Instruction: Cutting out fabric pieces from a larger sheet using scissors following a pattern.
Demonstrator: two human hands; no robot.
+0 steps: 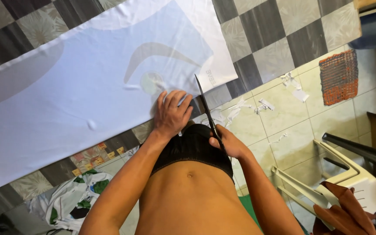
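White fabric sheet [88, 82]: flat on checkered table [275, 39]. Left hand [172, 112]: spread, pressing its near edge. Right hand [228, 142]: closed around black scissors [206, 109] (blades at the edge). Cutting under way; advancing likely needs steady cloth.

The white fabric [88, 87] runs off the picture's left and top edges, its full length unseen. The right hand [228, 143] covers the handles of the scissors [205, 106], so the grip cannot be made out. A white plastic chair [349, 174] and a brown cloth [340, 209] are cut off at the right and bottom edges. Small white scraps [264, 104] on the floor are too small to tell apart.
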